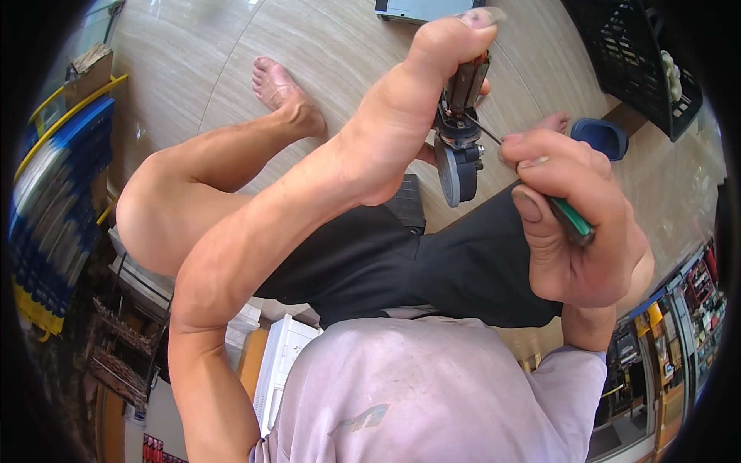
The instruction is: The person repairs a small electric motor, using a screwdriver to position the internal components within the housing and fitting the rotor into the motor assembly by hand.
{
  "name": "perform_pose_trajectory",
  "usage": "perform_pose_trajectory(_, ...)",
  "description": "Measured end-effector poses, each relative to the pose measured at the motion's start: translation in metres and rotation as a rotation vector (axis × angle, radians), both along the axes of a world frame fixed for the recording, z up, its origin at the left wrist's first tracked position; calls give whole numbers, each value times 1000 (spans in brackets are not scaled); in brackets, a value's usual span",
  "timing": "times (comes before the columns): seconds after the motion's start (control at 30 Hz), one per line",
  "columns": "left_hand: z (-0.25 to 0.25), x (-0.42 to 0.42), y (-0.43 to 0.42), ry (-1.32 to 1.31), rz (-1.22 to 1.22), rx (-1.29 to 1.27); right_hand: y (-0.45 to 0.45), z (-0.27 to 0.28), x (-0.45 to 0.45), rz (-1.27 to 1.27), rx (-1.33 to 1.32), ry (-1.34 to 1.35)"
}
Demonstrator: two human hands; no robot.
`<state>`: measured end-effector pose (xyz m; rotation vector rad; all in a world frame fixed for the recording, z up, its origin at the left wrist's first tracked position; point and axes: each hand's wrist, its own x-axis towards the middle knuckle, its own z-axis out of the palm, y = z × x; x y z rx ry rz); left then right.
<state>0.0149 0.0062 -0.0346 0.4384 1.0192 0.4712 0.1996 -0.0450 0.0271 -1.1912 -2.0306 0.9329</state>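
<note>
My left hand point(413, 89) is wrapped round a small device with a motor-like body point(463, 127), holding it up above my lap. Its upper part is dark with metallic strips, and a rounded grey and black end hangs below; its exact kind is unclear. Small metal screws or studs stick out on its right side. In my right hand point(590, 185) is a screwdriver point(573, 221) with a green and black handle. The thin shaft points up and left, with its tip at the device's middle, where reddish wire or copper shows. Whether the tip touches cannot be made out.
Below the device, a black case point(407, 202) lies between my thighs. A blue plastic tub point(600, 137) and a black crate point(633, 58) stand on the tiled floor to the right. Blue and yellow packs point(62, 208) hang at left; stocked shelves point(679, 332) are at lower right.
</note>
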Motion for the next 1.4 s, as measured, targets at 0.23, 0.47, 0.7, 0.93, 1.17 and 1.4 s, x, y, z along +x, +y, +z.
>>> perform_pose_trajectory(0.23, -9, 3, 1, -117, 32, 89, 0, -5, 2, -34, -6, 44)
perform_pose_trajectory(0.47, -8, 9, -3, -156, 98, 130, -2, -9, -5, -30, 7, -23)
perform_pose_trajectory(0.7, -7, 7, -3, -139, 60, 121, -4, -16, -14, 8, 162, -108)
perform_pose_trajectory(0.93, -12, 6, -1, -98, 0, 82, -4, -16, -13, 17, 212, -181)
perform_pose_trajectory(1.17, -16, 5, -2, -110, -56, -21, -7, -17, -8, 3, 166, -137)
perform_pose_trajectory(1.4, -13, 10, -2, -75, 17, 15, -7, -8, -4, -35, 35, -84)
